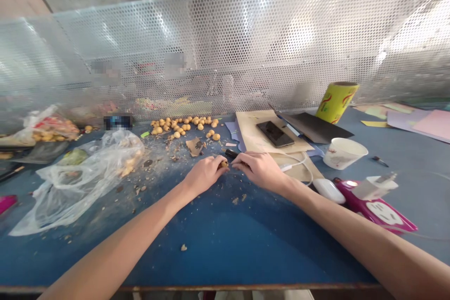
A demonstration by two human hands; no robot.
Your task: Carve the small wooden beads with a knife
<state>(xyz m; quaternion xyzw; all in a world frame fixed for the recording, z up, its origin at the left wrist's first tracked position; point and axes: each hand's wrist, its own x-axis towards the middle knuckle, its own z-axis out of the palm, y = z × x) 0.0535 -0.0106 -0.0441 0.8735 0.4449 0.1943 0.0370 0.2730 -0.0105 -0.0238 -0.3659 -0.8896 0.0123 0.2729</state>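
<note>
Near the middle of the blue table, my left hand [206, 173] is closed, with a small round tan ball [223, 164] pinched between thumb and fingers. A dark spot or hole shows on the ball. Just to the right, my right hand [258, 168] is closed around a black-handled tool [231, 153]; the handle's end sticks out towards the upper left. The tool's working end is hidden or too small to make out. The two hands almost touch. Beyond them lie several similar tan balls [181, 125] and a torn brown scrap [194, 147].
Crumbs and a crumpled clear plastic bag [77, 183] cover the left side. To the right are a phone [274, 133] on papers, a white cup [344, 153], a yellow roll [336, 102] and a pink power strip [379, 211]. A perforated metal screen [225, 51] stands behind.
</note>
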